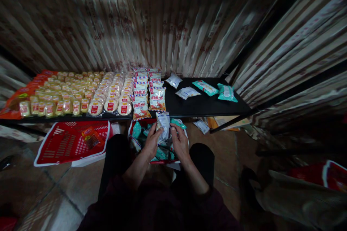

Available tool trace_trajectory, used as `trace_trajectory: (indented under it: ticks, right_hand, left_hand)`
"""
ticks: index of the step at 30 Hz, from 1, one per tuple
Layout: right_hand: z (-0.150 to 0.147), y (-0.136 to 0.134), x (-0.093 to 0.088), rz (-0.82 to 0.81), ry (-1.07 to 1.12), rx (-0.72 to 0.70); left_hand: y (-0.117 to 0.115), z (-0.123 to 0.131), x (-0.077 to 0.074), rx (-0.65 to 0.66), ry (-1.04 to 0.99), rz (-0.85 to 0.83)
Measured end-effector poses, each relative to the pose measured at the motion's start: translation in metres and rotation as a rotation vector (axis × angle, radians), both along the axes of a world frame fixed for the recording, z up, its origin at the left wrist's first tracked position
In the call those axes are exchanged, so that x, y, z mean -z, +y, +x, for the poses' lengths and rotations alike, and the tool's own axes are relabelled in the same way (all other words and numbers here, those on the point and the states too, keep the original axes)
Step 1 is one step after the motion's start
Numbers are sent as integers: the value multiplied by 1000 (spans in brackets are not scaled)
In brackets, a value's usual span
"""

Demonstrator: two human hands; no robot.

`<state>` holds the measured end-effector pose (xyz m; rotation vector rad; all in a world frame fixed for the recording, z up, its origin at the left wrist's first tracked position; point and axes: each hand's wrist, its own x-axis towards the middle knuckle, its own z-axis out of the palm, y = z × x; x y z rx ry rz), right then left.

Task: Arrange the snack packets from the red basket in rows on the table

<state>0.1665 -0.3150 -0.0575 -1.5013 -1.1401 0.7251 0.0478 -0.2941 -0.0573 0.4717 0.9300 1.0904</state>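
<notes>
My left hand and my right hand both grip a white snack packet, held upright between them just below the front edge of a low black shelf. Under my hands stands a red basket holding several teal and white packets. Each hand's fingers are curled around the packet's sides.
On the shelf lie rows of wrapped round cakes, small yellow packets and striped red-and-white bags. White packets and teal packets lie at the right. A second red basket sits on the tiled floor at the left.
</notes>
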Motion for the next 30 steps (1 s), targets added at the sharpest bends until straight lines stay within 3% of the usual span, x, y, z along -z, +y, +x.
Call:
trace_trajectory:
  ticks: [4,11,17,24,30]
  right_hand:
    - [-2,-2,-3,-87,158,-68]
    - [-2,-1,-8,-188,138,-130]
    - [3,3,-1,-151,239,-103]
    - [10,12,8,-82,571,-147]
    - [8,16,12,-110,640,-112]
  left_hand:
    - [-1,4,5,0,23,56]
    - [-5,3,8,6,133,173]
    - [-3,-4,4,50,255,239]
    - [2,-6,2,48,294,274]
    - [2,-5,3,47,400,250]
